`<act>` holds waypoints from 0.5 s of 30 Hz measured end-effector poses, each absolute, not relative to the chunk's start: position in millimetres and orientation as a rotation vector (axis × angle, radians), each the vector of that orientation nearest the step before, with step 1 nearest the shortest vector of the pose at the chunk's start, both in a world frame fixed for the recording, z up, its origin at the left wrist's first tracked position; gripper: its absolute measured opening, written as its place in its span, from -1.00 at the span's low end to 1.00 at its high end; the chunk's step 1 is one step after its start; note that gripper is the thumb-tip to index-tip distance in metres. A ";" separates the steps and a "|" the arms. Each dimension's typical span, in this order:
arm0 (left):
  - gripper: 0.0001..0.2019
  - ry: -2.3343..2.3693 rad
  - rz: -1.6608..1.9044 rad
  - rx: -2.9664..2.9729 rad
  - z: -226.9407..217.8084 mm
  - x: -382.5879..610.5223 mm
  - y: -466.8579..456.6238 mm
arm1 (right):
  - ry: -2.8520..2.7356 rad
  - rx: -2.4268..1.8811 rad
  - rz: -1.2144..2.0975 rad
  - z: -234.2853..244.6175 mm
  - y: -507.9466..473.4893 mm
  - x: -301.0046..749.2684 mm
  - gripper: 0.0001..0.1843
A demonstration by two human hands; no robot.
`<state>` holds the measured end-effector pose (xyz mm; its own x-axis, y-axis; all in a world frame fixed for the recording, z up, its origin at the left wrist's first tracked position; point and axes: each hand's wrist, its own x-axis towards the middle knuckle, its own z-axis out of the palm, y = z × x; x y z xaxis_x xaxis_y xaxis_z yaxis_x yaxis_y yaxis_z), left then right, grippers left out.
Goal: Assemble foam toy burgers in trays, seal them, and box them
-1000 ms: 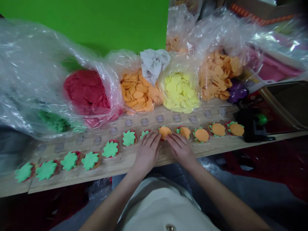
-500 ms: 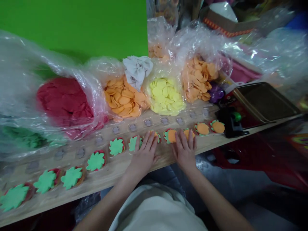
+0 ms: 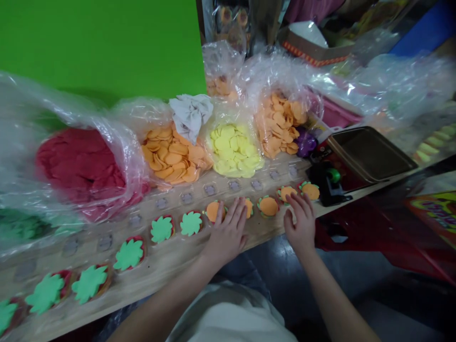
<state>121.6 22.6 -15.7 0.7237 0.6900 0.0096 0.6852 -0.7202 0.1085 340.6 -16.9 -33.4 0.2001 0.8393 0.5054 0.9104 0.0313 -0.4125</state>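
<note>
Along the wooden table runs a row of small layered foam stacks in clear plastic. Several on the left have green leaf-shaped tops [image 3: 191, 223]; those on the right carry orange rounds, such as the uncovered orange round [image 3: 268, 206]. My left hand [image 3: 228, 232] lies flat with fingers spread, its fingertips between an orange-topped stack [image 3: 213, 210] and a neighbour [image 3: 248, 207] that it partly covers. My right hand [image 3: 301, 221] has its thumb apart and fingers slightly bent, fingertips at another orange-topped stack [image 3: 286, 193]. I see nothing held in either hand.
Behind the row are plastic bags of red pieces [image 3: 81, 166], orange pieces [image 3: 174, 154], yellow pieces [image 3: 235, 149] and more orange pieces [image 3: 280, 126]. A black tape dispenser [image 3: 331, 183] stands at the right, by a dark tray [image 3: 374, 152]. A green panel [image 3: 107, 47] rises behind.
My right hand has moved right along the row, uncovering an orange-topped stack. My left hand has shifted slightly right, baring another orange round. The view has turned a little.
</note>
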 end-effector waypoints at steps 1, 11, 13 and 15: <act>-0.30 1.093 0.082 2.849 -16.7 123.0 22.6 | -1.622 -1.801 -0.157 -32.2 -15.8 349.9 -0.58; -0.38 1.024 0.295 3.092 -50.4 122.3 29.5 | -1.575 -1.889 -0.024 11.5 146.4 427.8 -0.64; -0.42 1.018 0.389 3.175 -57.8 122.9 31.7 | -1.552 -1.930 -0.004 19.5 200.9 437.1 -0.60; -0.45 1.042 0.544 3.230 -64.2 123.5 33.5 | -1.534 -1.961 0.006 18.3 242.3 436.1 -0.50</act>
